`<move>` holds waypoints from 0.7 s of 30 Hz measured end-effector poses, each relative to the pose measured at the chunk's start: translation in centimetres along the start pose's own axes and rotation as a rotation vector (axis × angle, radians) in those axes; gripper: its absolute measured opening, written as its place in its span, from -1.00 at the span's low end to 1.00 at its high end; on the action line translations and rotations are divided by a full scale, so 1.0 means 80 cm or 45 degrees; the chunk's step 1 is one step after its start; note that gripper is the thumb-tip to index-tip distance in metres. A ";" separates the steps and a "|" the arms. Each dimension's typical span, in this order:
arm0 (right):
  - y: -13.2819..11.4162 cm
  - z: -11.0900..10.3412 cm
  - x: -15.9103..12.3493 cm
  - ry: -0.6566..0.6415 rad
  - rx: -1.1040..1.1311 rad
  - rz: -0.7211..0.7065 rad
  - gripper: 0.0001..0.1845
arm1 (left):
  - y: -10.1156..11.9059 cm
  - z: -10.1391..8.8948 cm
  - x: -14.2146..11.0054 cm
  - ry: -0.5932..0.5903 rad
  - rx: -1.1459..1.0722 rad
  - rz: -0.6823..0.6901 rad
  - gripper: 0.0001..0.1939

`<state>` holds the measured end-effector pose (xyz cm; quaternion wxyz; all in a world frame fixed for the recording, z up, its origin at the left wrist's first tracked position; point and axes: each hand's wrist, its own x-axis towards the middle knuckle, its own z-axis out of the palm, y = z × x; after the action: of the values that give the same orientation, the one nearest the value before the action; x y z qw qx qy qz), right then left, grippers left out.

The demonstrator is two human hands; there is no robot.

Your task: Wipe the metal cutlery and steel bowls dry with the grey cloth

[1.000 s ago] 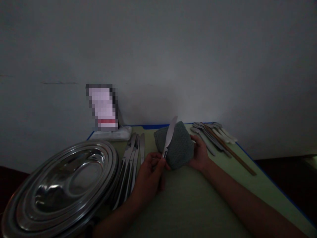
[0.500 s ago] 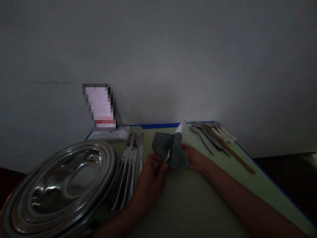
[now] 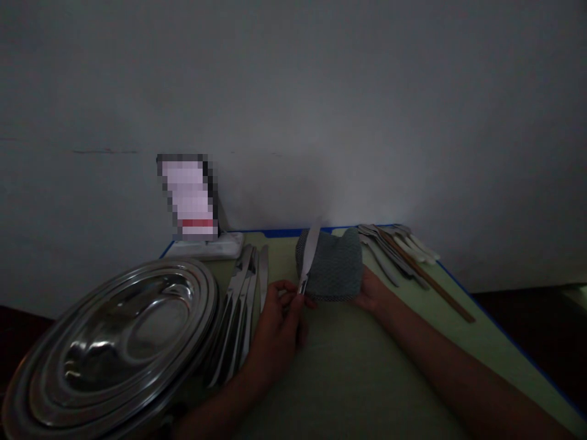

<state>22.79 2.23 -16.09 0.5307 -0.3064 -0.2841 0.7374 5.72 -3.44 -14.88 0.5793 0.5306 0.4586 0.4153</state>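
Where the view is nearest, at the lower left, a stack of wide, shiny, oval-looking metal dishes (image 3: 137, 348) is set on a pale green, blue-edged tabletop (image 3: 358, 366). Beside the stack, a row of silver metal knives (image 3: 241, 305) is laid with the blades pointing away.

Above the tabletop, a slim silver metal table knife (image 3: 312, 247) is held by the left hand (image 3: 279, 324), its handle pinched between thumb and curled fingers and its blade tilted up and away. It is judged light, stiff and smooth, liable to twist in a loose pinch; it is best held by the handle, clear of the edge.

Behind the blade, a folded grey-green textured cloth (image 3: 337, 266) is held up; whether the two touch cannot be told. The cloth is gripped at its right side by the right hand (image 3: 370, 290), whose fingers are mostly hidden behind it. It is judged soft, limp and very light, best backed by a palm.

Farther right, metal spoons (image 3: 398, 260), brown wooden-looking chopsticks (image 3: 435, 285) and white-handled utensils (image 3: 415, 247) are spread. At the far left, a blurred lit screen (image 3: 190, 189) is propped above a white base (image 3: 206, 247).
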 end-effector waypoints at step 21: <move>0.016 0.001 0.019 0.224 0.136 -0.350 -0.91 | 0.005 0.001 -0.003 -0.257 0.384 -0.076 -0.76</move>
<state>21.55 3.29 -17.21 0.6650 -0.2993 -0.2362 0.6422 5.75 -3.63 -14.42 0.5484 0.6367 0.4708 0.2689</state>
